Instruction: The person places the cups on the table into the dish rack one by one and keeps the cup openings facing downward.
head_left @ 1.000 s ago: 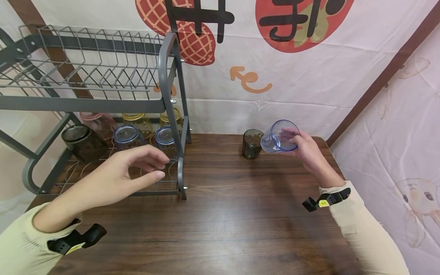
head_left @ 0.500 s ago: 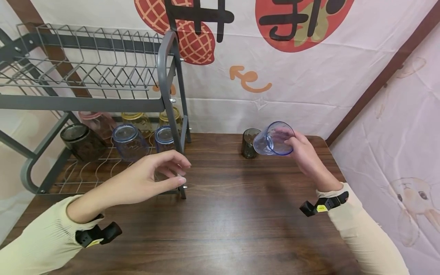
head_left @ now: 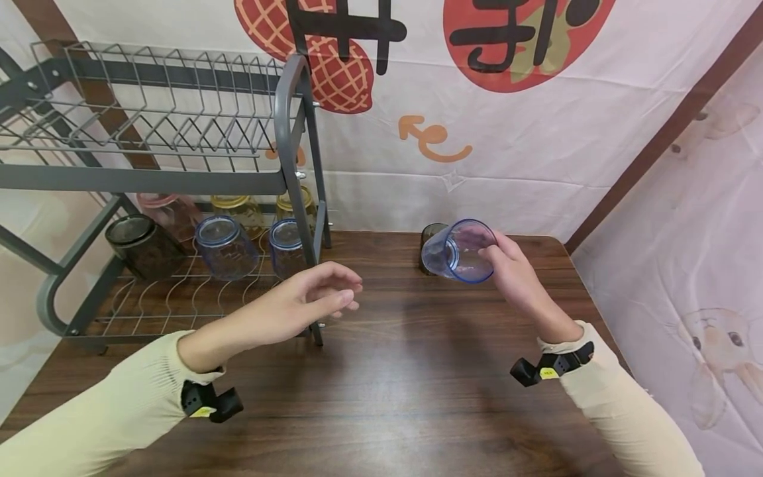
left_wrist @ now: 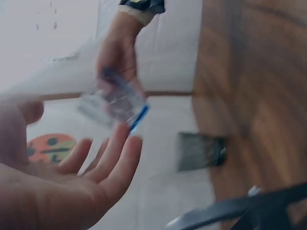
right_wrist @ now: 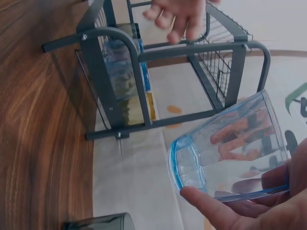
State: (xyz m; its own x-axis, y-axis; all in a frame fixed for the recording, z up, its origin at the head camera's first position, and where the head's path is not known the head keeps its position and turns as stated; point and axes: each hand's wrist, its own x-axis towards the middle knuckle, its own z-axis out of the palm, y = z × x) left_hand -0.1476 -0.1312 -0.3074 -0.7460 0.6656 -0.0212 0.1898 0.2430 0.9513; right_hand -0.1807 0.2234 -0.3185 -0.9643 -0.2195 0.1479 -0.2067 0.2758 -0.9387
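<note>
My right hand grips a clear blue-tinted drinking glass near its rim. The glass is held above the table, tilted on its side with its mouth toward me. Just behind it stands a smoky dark glass, mostly hidden in the head view but plainer in the left wrist view. My left hand hovers in front of the rack's right end, fingers loosely bent and holding nothing. The right wrist view shows the right fingers through the blue glass wall.
A two-tier grey metal dish rack stands on the left of the brown wooden table. Its lower tier holds upside-down glasses: a dark one, a pink one, blue ones and yellow ones. A printed cloth hangs behind.
My left hand has moved right, away from the rack's lower tier. The right hand has carried the blue glass left and slightly nearer, so it now covers most of the dark glass.
</note>
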